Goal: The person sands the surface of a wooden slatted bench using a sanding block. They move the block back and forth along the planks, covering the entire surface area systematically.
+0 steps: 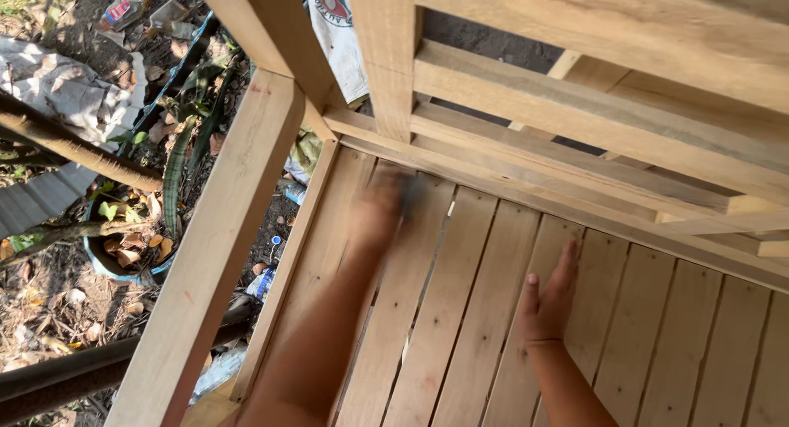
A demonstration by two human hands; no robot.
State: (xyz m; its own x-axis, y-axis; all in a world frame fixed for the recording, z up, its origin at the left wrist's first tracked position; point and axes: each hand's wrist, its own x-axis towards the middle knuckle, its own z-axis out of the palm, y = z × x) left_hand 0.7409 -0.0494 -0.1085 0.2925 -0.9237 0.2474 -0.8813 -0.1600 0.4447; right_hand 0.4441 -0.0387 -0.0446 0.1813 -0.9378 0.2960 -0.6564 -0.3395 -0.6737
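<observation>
The work in hand appears to be hand-sanding the slatted seat (493,312) of an unfinished wooden chair or bench, seen from above. The left hand (380,207) is motion-blurred at the far left of the seat, just in front of the upright post (386,65); a dark smudge at its fingers may be an abrasive pad, but the blur hides both the object and the grip, so its state cannot be told. The right hand (549,300) lies flat and empty, fingers extended together, palm down on a slat near the middle of the seat, bracing the frame. For a good result, the strokes should run along the length of each slat, with the grain, not across the gaps. Pressure should stay even and light near the joint with the rear rail (575,189), where the corner is easily rounded or missed. The bracing hand should remain well apart from the stroke path. The left armrest (222,246) overhangs littered ground (57,304), so the frame probably needs steady downward support.
</observation>
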